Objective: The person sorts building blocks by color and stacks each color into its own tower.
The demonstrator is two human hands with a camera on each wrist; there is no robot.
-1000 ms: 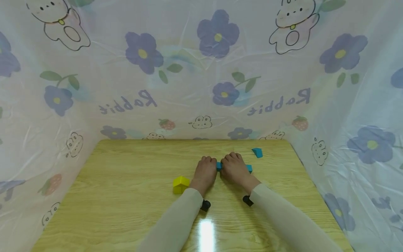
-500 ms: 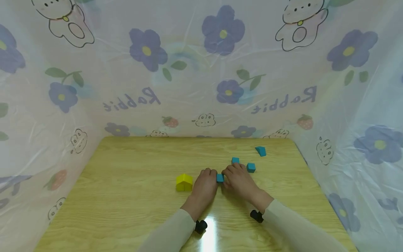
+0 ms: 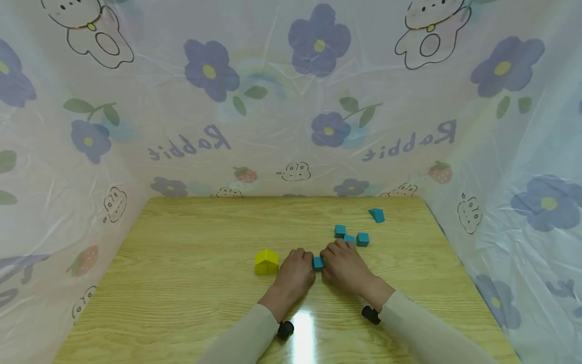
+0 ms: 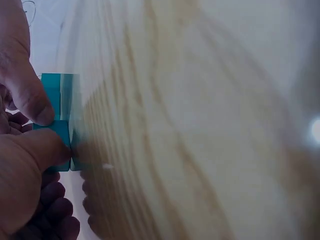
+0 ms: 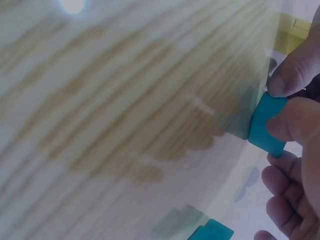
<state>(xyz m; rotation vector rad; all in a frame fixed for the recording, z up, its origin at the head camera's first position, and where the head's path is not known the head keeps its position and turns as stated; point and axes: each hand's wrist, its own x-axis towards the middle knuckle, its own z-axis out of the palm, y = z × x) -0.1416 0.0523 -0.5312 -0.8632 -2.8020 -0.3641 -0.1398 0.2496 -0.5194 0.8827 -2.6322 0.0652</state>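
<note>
Between my two hands, a small blue block (image 3: pixel 318 263) rests on the table. My left hand (image 3: pixel 295 275) pinches it from the left side, its thumb pressed to the near face in the left wrist view. From the other side my right hand (image 3: pixel 347 268) also holds the blue block (image 5: pixel 265 122) with thumb and curled fingers. Just beyond the right hand's knuckles lie several more blue pieces: a cube (image 3: pixel 339 231), another cube (image 3: pixel 362 239), and a partly hidden block (image 3: pixel 348 238).
A yellow house-shaped group of blocks (image 3: pixel 266 262) stands left of the left hand. Farther back at the right lies a blue wedge-like block (image 3: pixel 377 215). The wooden table (image 3: pixel 191 283) ends at a patterned curtain (image 3: pixel 254 136) on the back and sides.
Both hands have drawn back toward the person, with a blue block between them. The blue pieces beyond the right hand now show more; the yellow blocks stay in place.
</note>
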